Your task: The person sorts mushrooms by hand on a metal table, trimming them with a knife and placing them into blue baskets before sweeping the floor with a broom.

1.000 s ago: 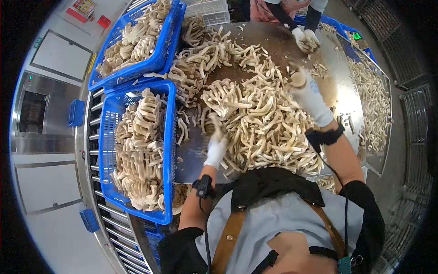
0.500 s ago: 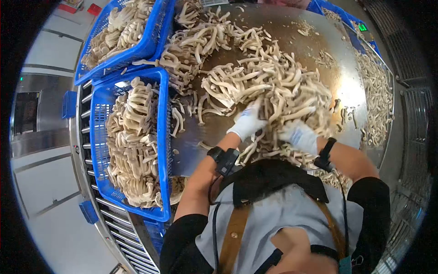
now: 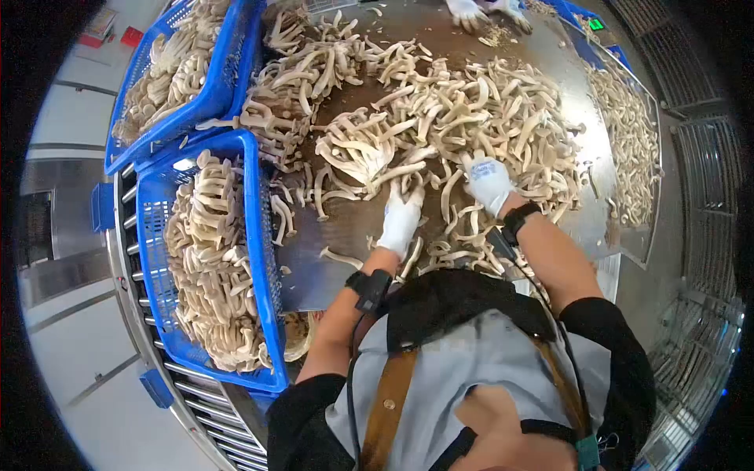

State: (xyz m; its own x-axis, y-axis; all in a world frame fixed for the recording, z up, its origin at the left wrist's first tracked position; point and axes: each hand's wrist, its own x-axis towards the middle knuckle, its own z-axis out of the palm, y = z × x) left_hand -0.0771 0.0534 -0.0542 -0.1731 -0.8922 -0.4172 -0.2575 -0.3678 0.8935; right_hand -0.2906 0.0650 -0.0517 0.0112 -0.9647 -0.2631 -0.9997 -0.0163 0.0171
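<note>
On my left: rollers [image 3: 214,407] | beyond: red box [image 3: 131,36], small bins [image 3: 102,206] | my right: racks [image 3: 713,169] | ahead right: green screen [image 3: 595,24]

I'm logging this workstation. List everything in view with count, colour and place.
Table: one, silver, centre
Mushrooms: uncountable, beige, heaped on the table
Large baskets: at least two, blue, filled, left
Roller conveyor: one, silver, beneath the baskets
Small bins: two, blue, far left
Wall item: one, red, upper left
Tray: one, grey, filled, right
Lit display: one, green, upper right
Racks: several, grey, far right
Co-worker's hands: two, white gloves, top edge
Wrist devices: two, black, centre
Garment: one, grey, bottom centre
Left hand: one, white glove, at mushrooms
Right hand: one, white glove, at mushrooms
</note>
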